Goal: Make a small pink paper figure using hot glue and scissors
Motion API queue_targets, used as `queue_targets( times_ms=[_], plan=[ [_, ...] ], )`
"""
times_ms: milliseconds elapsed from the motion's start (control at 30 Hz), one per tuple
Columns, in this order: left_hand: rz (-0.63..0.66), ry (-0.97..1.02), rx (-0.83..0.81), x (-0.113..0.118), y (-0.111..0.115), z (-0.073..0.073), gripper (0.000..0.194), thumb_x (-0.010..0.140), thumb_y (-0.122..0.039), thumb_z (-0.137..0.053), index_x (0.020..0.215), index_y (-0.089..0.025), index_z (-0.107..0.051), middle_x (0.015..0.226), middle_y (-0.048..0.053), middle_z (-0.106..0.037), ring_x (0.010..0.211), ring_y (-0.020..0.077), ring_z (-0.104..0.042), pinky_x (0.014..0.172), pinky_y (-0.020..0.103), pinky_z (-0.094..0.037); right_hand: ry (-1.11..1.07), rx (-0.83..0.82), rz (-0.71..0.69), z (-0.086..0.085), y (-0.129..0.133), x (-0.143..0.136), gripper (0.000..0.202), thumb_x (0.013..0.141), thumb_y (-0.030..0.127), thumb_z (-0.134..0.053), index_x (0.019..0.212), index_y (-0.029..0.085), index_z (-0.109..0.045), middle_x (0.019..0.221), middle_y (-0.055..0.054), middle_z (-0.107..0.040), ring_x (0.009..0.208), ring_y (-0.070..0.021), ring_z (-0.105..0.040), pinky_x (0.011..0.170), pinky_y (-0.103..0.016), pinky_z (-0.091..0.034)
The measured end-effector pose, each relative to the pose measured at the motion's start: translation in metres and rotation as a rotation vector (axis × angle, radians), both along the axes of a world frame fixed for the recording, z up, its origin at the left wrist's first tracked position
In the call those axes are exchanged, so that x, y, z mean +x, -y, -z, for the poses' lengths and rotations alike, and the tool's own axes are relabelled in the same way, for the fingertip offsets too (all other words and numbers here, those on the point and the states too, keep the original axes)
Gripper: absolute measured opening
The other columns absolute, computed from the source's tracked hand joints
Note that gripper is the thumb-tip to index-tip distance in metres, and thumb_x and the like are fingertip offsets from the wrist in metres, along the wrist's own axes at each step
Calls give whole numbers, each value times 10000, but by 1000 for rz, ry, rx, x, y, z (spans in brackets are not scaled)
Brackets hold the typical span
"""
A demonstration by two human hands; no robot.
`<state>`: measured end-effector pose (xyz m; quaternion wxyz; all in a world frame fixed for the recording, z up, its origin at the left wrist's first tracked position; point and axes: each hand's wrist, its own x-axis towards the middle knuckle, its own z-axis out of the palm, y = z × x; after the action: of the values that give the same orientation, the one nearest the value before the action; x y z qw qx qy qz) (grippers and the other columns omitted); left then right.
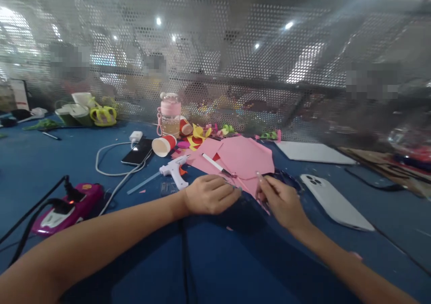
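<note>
My left hand (pixel 213 196) is closed over the table, its fingertips pressed together and pointing right; whatever they hold is hidden. Across a small gap, my right hand (pixel 279 200) is closed in a pinch, with a thin pinkish sliver showing below the fingers, too small to make out. Just beyond both hands lie overlapping sheets of pink paper (pixel 247 156). A white marker (pixel 213 162) with a dark end rests on them. Left of the paper is a white glue gun (pixel 174 169), a translucent glue stick (pixel 144 182) at its rear.
A pink-lidded bottle (pixel 170 115), a red-and-white paper cup (pixel 164 145) and colourful paper cutouts (pixel 199 135) stand behind. At left are a black phone (pixel 138 151), white cable and purple power strip (pixel 69 209). A white phone (pixel 335 201) lies right, before a perforated metal screen (pixel 215 70).
</note>
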<state>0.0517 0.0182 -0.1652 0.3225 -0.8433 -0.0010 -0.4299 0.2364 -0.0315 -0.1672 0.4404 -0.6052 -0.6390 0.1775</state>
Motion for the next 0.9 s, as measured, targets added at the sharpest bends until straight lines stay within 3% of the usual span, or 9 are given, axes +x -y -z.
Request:
queue_targets(
  times_ms=[167,367,600,767,900],
  plan=[
    [-21,43,43,-3,-4,0,146,805,-82,-442,699,-137,-524,589,11,-622,532,97,-572,557,219,-476,-299,-220,-150,-4,3,-32,480,674,651,-450,489,212,-394,362,58,-386,307,-89,-357,307,-218,-259],
    [-8,16,75,1,-2,-1,177,810,-72,-410,669,-147,-485,525,-6,-589,495,97,-550,542,217,-476,-438,-261,-236,5,-1,-39,470,668,644,-489,524,208,-387,360,80,-361,296,-66,-302,298,-203,-220],
    [-38,-19,68,6,2,-2,188,801,-58,-425,642,-135,-490,507,4,-587,509,103,-567,552,219,-484,-401,-205,-200,19,-3,-37,420,718,569,-492,552,206,-362,402,82,-341,346,-61,-304,321,-185,-228],
    [-59,-57,68,7,4,-4,184,803,-56,-430,649,-133,-493,521,9,-594,510,103,-558,574,229,-496,-411,-199,-242,19,-2,-36,388,763,535,-453,573,205,-374,418,72,-375,332,-64,-326,314,-189,-245],
    [-68,-72,52,6,5,-5,183,798,-59,-445,638,-137,-489,529,11,-593,522,106,-560,591,233,-498,-270,-164,-265,15,2,-33,372,799,503,-413,577,207,-380,440,53,-418,347,-77,-373,330,-198,-289]
  ],
)
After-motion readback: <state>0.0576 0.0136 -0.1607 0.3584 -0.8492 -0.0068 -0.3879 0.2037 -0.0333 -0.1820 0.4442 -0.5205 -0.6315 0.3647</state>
